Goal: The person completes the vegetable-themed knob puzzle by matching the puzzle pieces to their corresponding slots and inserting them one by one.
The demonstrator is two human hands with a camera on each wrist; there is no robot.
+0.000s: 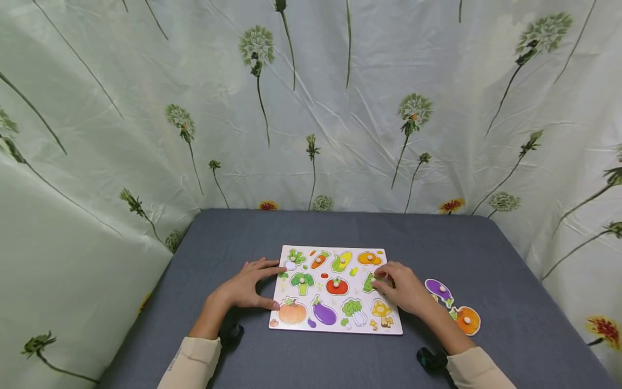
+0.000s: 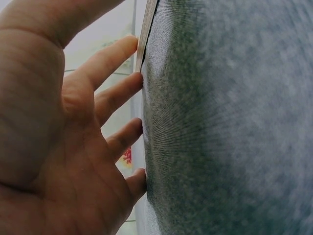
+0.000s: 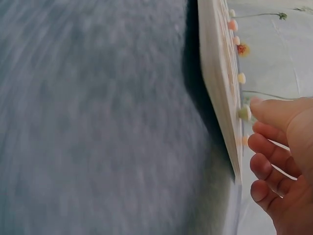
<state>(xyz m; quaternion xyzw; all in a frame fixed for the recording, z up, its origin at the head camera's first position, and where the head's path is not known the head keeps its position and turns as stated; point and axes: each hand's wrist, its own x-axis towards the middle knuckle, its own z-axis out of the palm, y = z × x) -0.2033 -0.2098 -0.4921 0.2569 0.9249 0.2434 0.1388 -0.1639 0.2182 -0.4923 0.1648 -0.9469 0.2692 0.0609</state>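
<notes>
A white wooden vegetable puzzle board (image 1: 316,292) lies flat on the table, with knobbed pieces such as a tomato (image 1: 337,286), a broccoli (image 1: 302,282) and a carrot (image 1: 319,260). My left hand (image 1: 250,283) is spread along its left side, with thumb and index finger at the edge. The left wrist view shows the left fingers (image 2: 120,98) fairly straight, tips at the board's side and the cloth. At the right side, my right hand (image 1: 400,287) pinches the knob (image 3: 244,113) of a green vegetable piece (image 1: 369,282) between thumb and index finger; its other fingers curl loosely.
Right of the board, a purple eggplant piece (image 1: 439,292) and an orange pumpkin piece (image 1: 467,321) lie on the grey cloth-covered table (image 1: 311,362). Another piece shows partly behind the right forearm. A flower-printed curtain (image 1: 340,108) hangs behind and beside the table.
</notes>
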